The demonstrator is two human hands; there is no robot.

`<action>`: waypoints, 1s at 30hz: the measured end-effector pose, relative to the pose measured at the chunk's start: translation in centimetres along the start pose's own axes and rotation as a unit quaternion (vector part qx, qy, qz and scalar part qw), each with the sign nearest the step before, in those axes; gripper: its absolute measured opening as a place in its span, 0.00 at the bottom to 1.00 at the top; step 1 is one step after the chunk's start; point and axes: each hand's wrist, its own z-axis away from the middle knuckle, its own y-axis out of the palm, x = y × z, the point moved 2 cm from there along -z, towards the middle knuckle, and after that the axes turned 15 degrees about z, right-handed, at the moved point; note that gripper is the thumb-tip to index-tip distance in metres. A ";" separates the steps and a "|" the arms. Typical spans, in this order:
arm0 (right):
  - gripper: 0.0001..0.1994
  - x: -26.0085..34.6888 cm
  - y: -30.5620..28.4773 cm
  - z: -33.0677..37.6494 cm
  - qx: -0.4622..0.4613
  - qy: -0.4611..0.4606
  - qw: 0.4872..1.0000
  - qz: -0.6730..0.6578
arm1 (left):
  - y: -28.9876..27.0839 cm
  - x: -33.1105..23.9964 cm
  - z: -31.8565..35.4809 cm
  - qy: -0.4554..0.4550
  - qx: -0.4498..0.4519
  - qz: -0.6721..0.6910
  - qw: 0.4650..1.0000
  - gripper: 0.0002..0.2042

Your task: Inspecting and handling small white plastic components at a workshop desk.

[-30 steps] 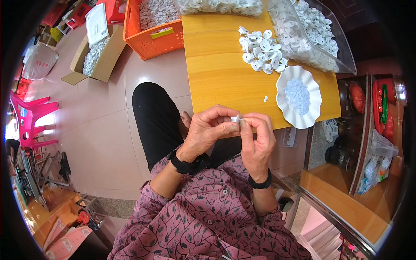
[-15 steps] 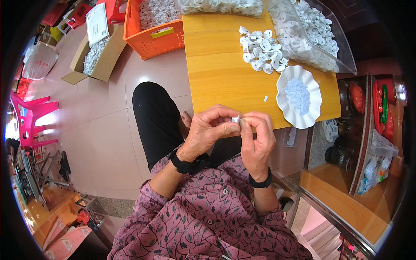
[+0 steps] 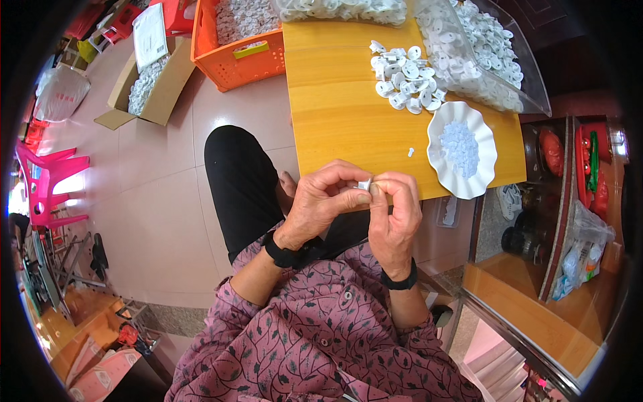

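White piece (image 3: 364, 184) in left hand (image 3: 320, 201), against right hand (image 3: 395, 224) apparently; packet label (image 3: 159, 51) illegible.

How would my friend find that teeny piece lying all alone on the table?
Start at the yellow table and find the white wavy-rimmed dish on its right side. Just left of the dish, one tiny pale piece lies on bare wood. It is by itself, unlike the bluish bits heaped in the dish.

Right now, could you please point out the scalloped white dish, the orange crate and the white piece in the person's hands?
Scalloped white dish (image 3: 461, 188), head view: near rim.
Orange crate (image 3: 232, 74), head view: wall facing the person.
White piece (image 3: 364, 185), head view: its exposed part.
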 end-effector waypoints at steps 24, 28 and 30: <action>0.02 -0.1 0.2 0.4 0.007 0.036 0.999 -0.038 | 0.1 0.1 0.1 -0.043 -0.019 0.057 0.997 0.12; 0.02 -0.1 0.3 0.3 0.014 0.030 0.999 -0.039 | 0.0 0.0 0.1 -0.022 -0.004 0.052 0.998 0.12; 0.02 -0.5 0.2 0.3 0.021 0.032 0.998 -0.048 | -0.1 0.1 0.0 -0.026 0.001 0.052 0.998 0.12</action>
